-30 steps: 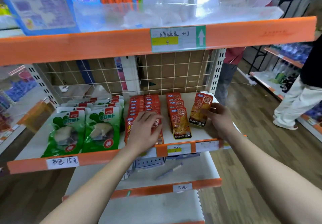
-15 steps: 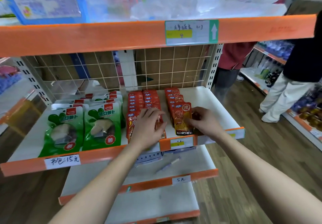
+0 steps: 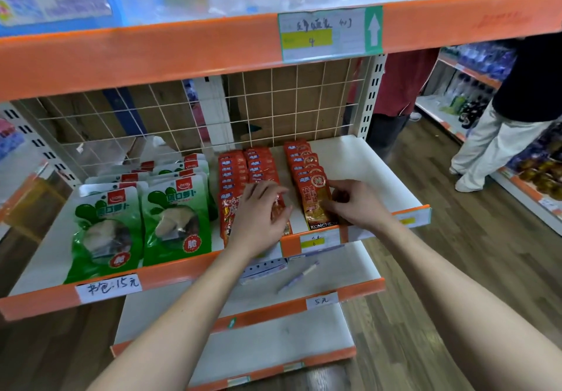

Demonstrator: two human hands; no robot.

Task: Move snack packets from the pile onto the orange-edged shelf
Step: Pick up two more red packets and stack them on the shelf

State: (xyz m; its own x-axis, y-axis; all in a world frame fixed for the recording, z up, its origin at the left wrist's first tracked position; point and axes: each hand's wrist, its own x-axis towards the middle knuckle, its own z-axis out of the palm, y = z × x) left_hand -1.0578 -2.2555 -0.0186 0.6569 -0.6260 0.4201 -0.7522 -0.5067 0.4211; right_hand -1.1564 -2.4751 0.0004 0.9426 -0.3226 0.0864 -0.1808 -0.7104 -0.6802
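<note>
Packets [image 3: 301, 159] looking light, thin, probably slippery; best holding by edges. Right hand [image 3: 352, 205] pinching front packet [image 3: 314, 205] by side. Left hand [image 3: 260, 211] lying on red row [image 3: 260, 162], grip hard to tell.

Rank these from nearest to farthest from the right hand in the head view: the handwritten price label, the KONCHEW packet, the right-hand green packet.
1. KONCHEW packet: held by the right hand, just to its left.
2. Green packet: well to the left.
3. Handwritten price label: farthest left and lowest.
</note>
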